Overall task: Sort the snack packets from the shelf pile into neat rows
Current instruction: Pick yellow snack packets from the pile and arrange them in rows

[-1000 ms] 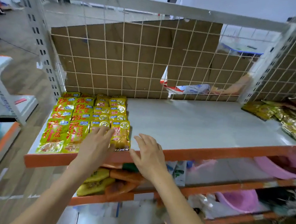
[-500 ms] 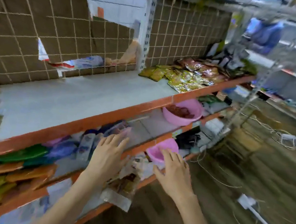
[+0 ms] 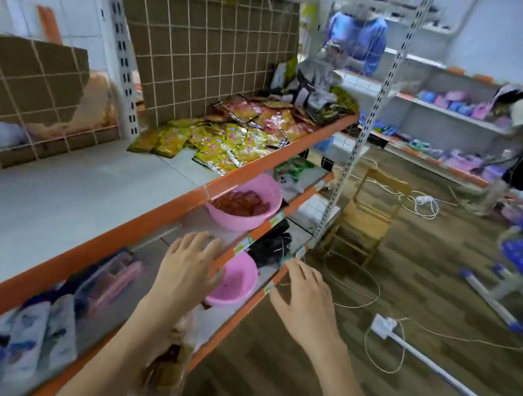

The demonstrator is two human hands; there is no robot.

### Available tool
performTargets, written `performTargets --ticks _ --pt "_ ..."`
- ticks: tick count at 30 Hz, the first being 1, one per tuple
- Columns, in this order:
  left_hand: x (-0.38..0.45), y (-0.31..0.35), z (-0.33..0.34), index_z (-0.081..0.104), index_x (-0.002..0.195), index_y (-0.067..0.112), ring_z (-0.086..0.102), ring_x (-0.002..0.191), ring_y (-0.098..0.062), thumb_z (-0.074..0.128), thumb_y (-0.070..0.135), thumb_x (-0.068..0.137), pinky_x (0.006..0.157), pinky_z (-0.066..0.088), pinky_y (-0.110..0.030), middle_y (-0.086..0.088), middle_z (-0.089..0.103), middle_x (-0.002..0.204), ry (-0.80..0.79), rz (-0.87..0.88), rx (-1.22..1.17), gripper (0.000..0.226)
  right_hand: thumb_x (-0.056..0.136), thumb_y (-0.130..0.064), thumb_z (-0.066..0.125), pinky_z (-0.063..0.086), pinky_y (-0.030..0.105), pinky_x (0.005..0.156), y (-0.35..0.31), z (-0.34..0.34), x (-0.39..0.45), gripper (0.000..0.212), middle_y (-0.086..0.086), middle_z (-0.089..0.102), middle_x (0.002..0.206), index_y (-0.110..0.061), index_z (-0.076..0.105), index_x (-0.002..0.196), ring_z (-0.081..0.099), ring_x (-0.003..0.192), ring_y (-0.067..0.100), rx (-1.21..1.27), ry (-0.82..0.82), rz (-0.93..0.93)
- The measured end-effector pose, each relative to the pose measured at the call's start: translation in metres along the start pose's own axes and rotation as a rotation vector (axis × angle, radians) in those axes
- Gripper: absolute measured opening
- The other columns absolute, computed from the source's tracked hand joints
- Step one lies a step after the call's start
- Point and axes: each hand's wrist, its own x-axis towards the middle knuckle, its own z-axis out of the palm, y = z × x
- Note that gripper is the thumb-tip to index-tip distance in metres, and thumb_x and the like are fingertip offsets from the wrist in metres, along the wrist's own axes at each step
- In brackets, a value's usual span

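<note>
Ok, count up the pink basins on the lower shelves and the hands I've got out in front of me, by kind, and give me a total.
Pink basins: 2, the upper basin holding something red, and the lower basin beside the left hand.
Hands: 2, the left hand and the right hand, both empty.
Total: 4

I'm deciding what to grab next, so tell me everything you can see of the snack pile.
The snack pile lies loose on the top shelf at its far end, against the wire-grid back. Shiny foil packets overlap at all angles: yellow ones nearer, red ones behind, darker bags beyond. Some reach the orange front edge. Neither hand touches it.
</note>
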Motion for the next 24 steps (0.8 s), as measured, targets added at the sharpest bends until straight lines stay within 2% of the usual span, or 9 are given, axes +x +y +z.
performTargets --ticks 3,7,10,13,16,19,24 --pt "0.046 -0.009 0.012 0.067 0.097 0.019 0.065 0.087 -0.026 0.050 0.045 0.071 0.071 0.053 -0.034 -0.001 0.067 0.097 -0.045 -0.039 0.005 0.041 0.094 -0.044 0.048 0.029 0.029 0.110 0.010 -0.002 0.050 0.055 -0.006 0.039 0.146 -0.021 0.033 0.142 0.033 0.135 0.013 -0.021 -0.009 -0.022" --pt "0.106 -0.033 0.018 0.068 0.100 0.019 0.064 0.092 -0.027 0.041 0.044 0.066 0.075 0.053 -0.037 0.000 0.067 0.100 -0.006 -0.113 -0.061 0.050 0.095 -0.042 0.046 0.031 0.029 0.109 0.009 -0.009 0.131 0.052 -0.006 0.041 0.143 -0.021 0.035 0.141 0.035 0.132 0.014 -0.031 -0.019 -0.078" --pt "0.151 -0.061 0.021 0.071 0.094 0.016 0.067 0.084 -0.029 0.042 0.042 0.066 0.067 0.055 -0.040 -0.003 0.069 0.093 0.033 -0.186 -0.051 0.048 0.094 -0.039 0.049 0.031 0.027 0.106 0.001 -0.010 0.191 0.049 -0.006 0.044 0.141 -0.021 0.040 0.139 0.038 0.130 0.014 -0.012 -0.010 -0.127" --pt "0.186 -0.087 0.024 0.070 0.103 0.013 0.065 0.094 -0.030 0.046 0.044 0.074 0.073 0.054 -0.041 -0.007 0.068 0.101 0.043 -0.218 -0.058 0.048 0.094 -0.038 0.050 0.032 0.027 0.105 -0.007 -0.009 0.241 0.047 -0.006 0.048 0.138 -0.021 0.042 0.137 0.042 0.128 0.014 0.023 0.003 -0.166" --pt "0.212 -0.113 0.033 0.065 0.114 0.010 0.057 0.108 -0.036 0.061 0.034 0.081 0.085 0.049 -0.044 -0.011 0.063 0.114 0.058 -0.250 -0.077 0.041 0.095 -0.039 0.049 0.031 0.025 0.105 -0.012 -0.004 0.283 0.048 -0.005 0.048 0.139 -0.020 0.042 0.138 0.043 0.128 0.014 0.053 -0.010 -0.194" --pt "0.240 -0.131 0.036 0.057 0.127 0.010 0.048 0.121 -0.032 0.060 0.033 0.089 0.095 0.042 -0.041 -0.009 0.056 0.128 0.027 -0.337 -0.094 0.044 0.095 -0.043 0.048 0.031 0.028 0.106 -0.015 0.002 0.324 0.050 -0.004 0.047 0.140 -0.020 0.041 0.139 0.043 0.128 0.015 0.061 -0.034 -0.220" --pt "0.283 -0.149 0.044 0.048 0.134 0.013 0.050 0.117 -0.025 0.053 0.037 0.093 0.086 0.046 -0.035 -0.006 0.053 0.128 0.018 -0.458 -0.089 0.048 0.095 -0.043 0.047 0.032 0.032 0.107 -0.013 0.009 0.388 0.048 -0.002 0.050 0.137 -0.018 0.045 0.137 0.043 0.128 0.017 0.067 -0.080 -0.271"
